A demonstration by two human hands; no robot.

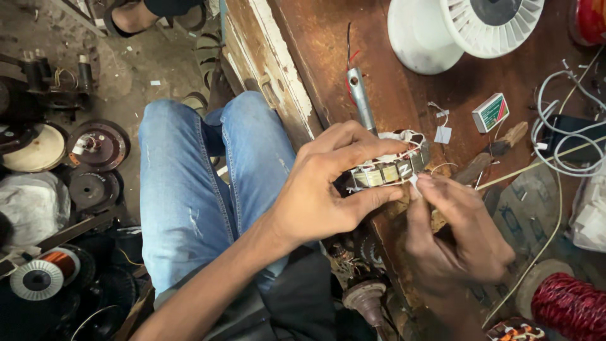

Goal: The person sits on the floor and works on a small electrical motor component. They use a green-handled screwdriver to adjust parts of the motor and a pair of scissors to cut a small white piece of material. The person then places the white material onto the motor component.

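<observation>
Workbench (404,95): hands (328,189) gripping stator (391,167)

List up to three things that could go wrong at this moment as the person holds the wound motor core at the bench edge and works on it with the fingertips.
1. The motor core sits in the left hand at the bench edge; a slip could drop it.
2. The right hand pinches at thin wire; it might snap or prick a fingertip.
3. The loose white cable nearby could snag.

Brown wooden bench (404,95): white spool (442,31), matchbox (491,112), soldering iron (361,95), white wires (562,126).
</observation>
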